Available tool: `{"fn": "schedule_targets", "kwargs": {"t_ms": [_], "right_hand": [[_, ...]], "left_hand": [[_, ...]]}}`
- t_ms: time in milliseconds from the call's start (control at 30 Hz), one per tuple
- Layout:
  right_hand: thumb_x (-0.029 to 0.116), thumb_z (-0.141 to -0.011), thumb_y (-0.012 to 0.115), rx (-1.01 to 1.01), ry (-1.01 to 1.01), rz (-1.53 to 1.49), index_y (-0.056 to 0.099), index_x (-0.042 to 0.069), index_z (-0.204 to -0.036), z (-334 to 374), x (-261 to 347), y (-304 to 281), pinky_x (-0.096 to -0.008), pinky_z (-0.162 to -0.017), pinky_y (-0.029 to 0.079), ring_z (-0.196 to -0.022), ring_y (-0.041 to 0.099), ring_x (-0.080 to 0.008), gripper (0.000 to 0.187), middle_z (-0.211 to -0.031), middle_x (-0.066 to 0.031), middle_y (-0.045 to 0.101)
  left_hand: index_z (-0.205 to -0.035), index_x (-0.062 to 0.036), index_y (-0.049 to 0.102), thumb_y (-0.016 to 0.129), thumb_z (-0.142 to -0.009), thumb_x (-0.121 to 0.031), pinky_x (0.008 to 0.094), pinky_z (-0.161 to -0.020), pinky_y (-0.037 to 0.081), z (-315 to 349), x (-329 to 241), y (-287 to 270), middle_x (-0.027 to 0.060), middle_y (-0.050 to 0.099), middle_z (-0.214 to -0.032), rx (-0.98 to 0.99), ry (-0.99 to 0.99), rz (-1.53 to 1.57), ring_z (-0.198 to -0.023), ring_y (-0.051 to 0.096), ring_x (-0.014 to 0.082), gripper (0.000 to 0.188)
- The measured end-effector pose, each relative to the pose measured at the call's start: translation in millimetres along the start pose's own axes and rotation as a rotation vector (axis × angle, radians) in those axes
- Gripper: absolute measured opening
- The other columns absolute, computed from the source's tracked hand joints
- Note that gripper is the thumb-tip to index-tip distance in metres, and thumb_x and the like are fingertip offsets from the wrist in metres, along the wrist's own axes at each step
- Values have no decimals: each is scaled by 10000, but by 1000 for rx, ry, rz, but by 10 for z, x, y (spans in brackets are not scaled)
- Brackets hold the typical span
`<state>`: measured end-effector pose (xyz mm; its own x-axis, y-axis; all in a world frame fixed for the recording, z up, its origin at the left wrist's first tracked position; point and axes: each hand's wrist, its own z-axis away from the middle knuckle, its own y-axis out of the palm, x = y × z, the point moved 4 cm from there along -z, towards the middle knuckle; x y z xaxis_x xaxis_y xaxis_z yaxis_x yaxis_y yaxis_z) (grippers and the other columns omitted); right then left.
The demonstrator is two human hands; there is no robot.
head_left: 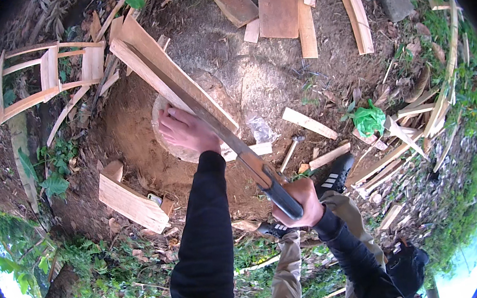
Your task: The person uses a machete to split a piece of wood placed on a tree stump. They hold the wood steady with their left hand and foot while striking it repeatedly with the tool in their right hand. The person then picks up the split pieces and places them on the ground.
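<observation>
My right hand (pixel 305 201) is closed round the dark handle of a handsaw (pixel 226 132), whose blade slants up and left across the work. Beneath and beside the blade lies a long pale wooden board (pixel 141 63), with a second plank (pixel 186 78) along its right side. Spread flat near the middle is my left hand (pixel 188 130), pressing on the wood over a round, pale stump (pixel 184 153). Its fingers are stretched out, pointing left. Where the saw's teeth meet the wood cannot be made out.
A small hammer (pixel 291 152), a clear plastic bag (pixel 261 129) and wood offcuts (pixel 309 122) lie right of the stump. Farther right sits a green plastic bag (pixel 369 119). Flat reddish slabs (pixel 278 7) lie beyond, a slatted wooden frame (pixel 50 72) far left, an angled wooden piece (pixel 131 199) nearer.
</observation>
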<state>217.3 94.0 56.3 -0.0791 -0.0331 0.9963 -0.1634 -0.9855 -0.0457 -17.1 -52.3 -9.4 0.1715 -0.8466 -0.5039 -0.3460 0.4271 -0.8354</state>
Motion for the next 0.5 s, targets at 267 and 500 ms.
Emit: {"fn": "schedule_targets", "kwargs": {"t_ms": [267, 500], "right_hand": [[89, -675, 703, 61, 139, -3, 579, 71, -583, 216, 100, -172, -300, -425, 416, -400, 525, -163, 156, -496, -33, 542], [37, -681, 683, 24, 235, 47, 538, 55, -560, 352, 140, -139, -275, -434, 384, -422, 494, -120, 190, -505, -33, 515]], "left_hand": [[-1112, -32, 548, 368, -1009, -288, 526, -979, 339, 26, -122, -28, 165, 518, -1174, -115, 84, -24, -1122, 490, 344, 329], [-1063, -43, 559, 370, -1004, -262, 515, -949, 343, 14, -183, -13, 178, 516, -1130, -122, 33, -68, -1075, 493, 366, 295]]}}
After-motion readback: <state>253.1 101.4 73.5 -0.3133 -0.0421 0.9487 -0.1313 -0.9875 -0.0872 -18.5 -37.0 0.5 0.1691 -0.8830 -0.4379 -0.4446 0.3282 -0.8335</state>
